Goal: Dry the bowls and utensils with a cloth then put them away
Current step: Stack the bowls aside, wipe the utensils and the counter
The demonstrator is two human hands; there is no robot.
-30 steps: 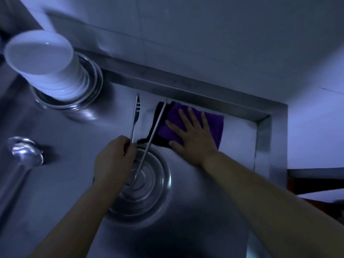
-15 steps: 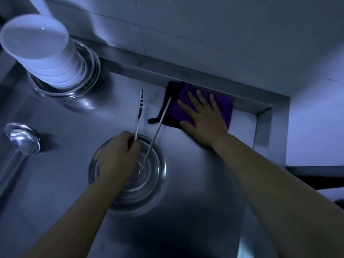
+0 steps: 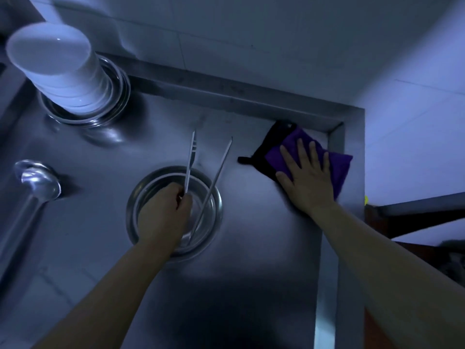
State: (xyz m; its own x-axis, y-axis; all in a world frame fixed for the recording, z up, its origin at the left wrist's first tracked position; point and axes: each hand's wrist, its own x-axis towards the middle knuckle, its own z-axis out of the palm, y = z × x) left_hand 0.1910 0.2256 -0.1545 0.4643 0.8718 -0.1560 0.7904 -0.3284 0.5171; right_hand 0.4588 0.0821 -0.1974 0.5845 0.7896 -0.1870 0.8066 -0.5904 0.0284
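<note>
Steel counter (image 3: 251, 285): left hand (image 3: 161, 217) pinches one utensil (image 3: 190, 159); right hand (image 3: 308, 182) spread on one cloth (image 3: 339, 165).

The tabletop (image 3: 251, 285) is brushed steel with a dull sheen. The metal bowl (image 3: 214, 197), ladle (image 3: 37, 182) and tongs (image 3: 221, 162) shine brighter. The stacked white bowls (image 3: 57, 64) look glossy; the purple cloth (image 3: 339, 165) is soft and matt.

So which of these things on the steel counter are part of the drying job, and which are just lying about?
Part of the job:
- purple cloth under the flat right hand
- steel bowl
- metal utensils, one gripped by the left hand
- stack of white bowls
- ladle

Just lying about:
- nothing that I can make out on the counter
</note>
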